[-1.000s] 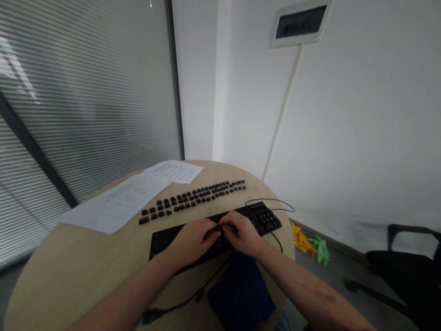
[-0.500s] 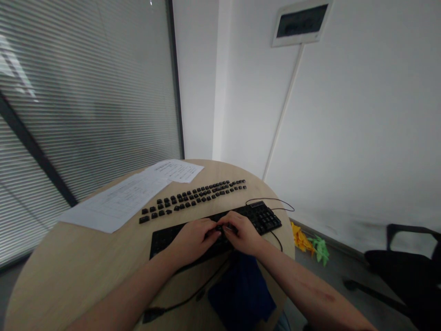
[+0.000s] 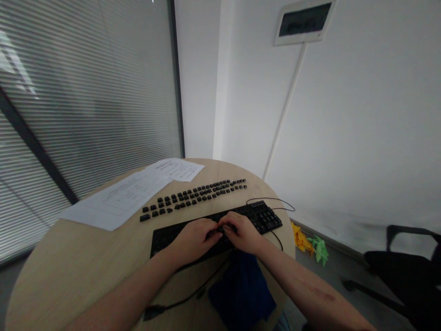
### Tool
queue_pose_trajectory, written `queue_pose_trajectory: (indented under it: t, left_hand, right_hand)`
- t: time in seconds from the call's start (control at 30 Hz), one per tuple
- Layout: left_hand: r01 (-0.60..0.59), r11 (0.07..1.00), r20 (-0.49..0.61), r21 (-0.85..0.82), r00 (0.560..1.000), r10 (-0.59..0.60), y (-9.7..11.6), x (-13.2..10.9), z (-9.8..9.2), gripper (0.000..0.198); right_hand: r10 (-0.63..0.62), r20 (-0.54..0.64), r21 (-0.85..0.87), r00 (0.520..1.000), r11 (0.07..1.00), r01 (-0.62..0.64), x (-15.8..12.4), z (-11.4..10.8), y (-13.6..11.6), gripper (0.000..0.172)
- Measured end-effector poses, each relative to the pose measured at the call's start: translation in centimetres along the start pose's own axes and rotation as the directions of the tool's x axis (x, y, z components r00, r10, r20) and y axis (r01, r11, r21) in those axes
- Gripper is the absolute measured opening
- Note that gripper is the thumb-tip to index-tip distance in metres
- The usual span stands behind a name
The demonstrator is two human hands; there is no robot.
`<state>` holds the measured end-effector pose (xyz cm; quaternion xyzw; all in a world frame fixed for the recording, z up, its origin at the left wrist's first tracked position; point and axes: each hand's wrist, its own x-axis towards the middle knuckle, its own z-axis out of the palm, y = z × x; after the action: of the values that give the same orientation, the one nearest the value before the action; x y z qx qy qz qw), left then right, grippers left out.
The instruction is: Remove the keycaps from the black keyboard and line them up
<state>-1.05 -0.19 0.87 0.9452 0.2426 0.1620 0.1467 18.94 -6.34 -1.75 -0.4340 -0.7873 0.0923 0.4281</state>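
Observation:
A black keyboard (image 3: 165, 237) lies across the round table, with keys still standing in its right-hand number block. Over its middle my left hand (image 3: 198, 236) and my right hand (image 3: 239, 230) meet, fingers curled and fingertips nearly touching. Whatever they pinch is hidden between the fingertips and too small to make out. Beyond the keyboard, loose black keycaps (image 3: 188, 203) are laid out in rows on the wood. A dark blue cloth (image 3: 241, 294) lies at the near side, just below my right hand.
White printed sheets (image 3: 113, 202) cover the table's (image 3: 69, 276) far left. A black cable with a plug (image 3: 155, 311) runs along the near side, and a thin cord (image 3: 285, 202) loops at the right. A black chair (image 3: 403, 276) and yellow and green pieces (image 3: 320, 250) are on the floor.
Both hands stay over the middle of the keyboard in almost the same pose. The view has shifted very slightly; nothing else has visibly moved.

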Motion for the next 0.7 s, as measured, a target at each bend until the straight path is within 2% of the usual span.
queue_pose_trajectory:
  t: [0.43,0.7]
  left_hand:
    - [-0.030,1.000,0.009,-0.005,1.000,0.030,-0.17,-0.04,0.18,0.020]
    - [-0.032,0.999,-0.035,-0.009,0.999,0.031,-0.18,0.05,-0.09,0.023]
  right_hand:
    - [0.027,0.003,-0.041,1.000,0.999,-0.027,0.06,-0.07,-0.25,0.023]
    - [-0.051,-0.017,-0.026,0.999,0.998,0.051,0.03,-0.35,-0.25,0.026]
